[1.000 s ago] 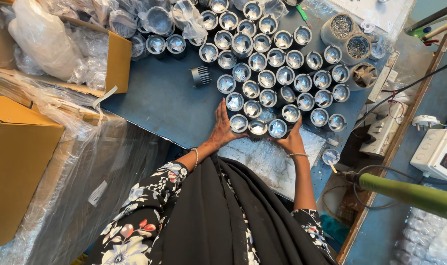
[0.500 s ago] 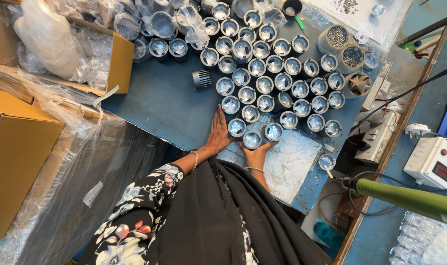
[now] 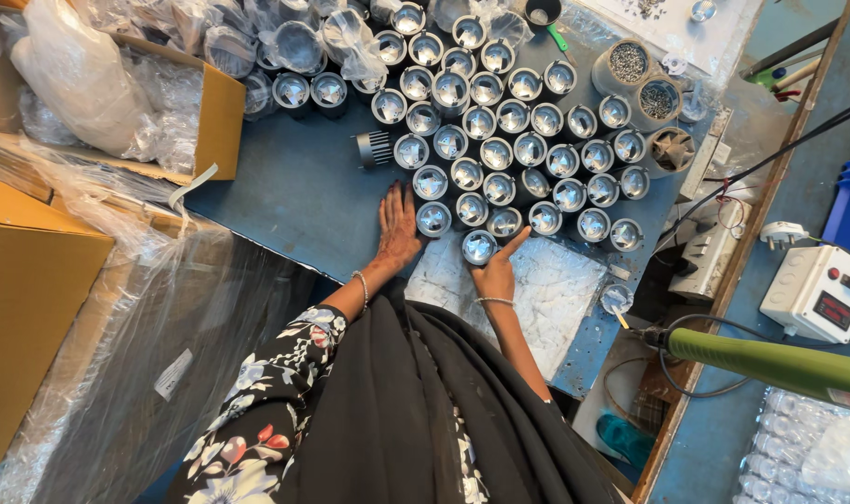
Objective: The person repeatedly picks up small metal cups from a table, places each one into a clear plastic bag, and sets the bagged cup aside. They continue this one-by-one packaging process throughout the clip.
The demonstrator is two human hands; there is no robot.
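Note:
Several small round lamp housings with shiny reflectors [image 3: 500, 149] stand in rows on a blue table [image 3: 294, 187]. My left hand [image 3: 397, 229] lies flat on the table, fingers apart, beside the nearest row's left end. My right hand [image 3: 495, 271] grips one housing [image 3: 479, 246] at the table's near edge, forefinger stretched toward another [image 3: 505, 222]. One housing [image 3: 374, 147] lies on its side, fins showing, left of the rows.
Cardboard boxes [image 3: 215, 112] with plastic bags stand at the left. Two cups of small screws [image 3: 644, 79] sit at the far right of the rows. A green-handled tool [image 3: 770, 364] hangs at the right, near a white meter box [image 3: 817, 294]. A crinkled plastic sheet [image 3: 556, 289] covers the near edge.
My right hand has drawn back from the front row to the table's near edge, bringing one housing with it. My left hand stays flat in place.

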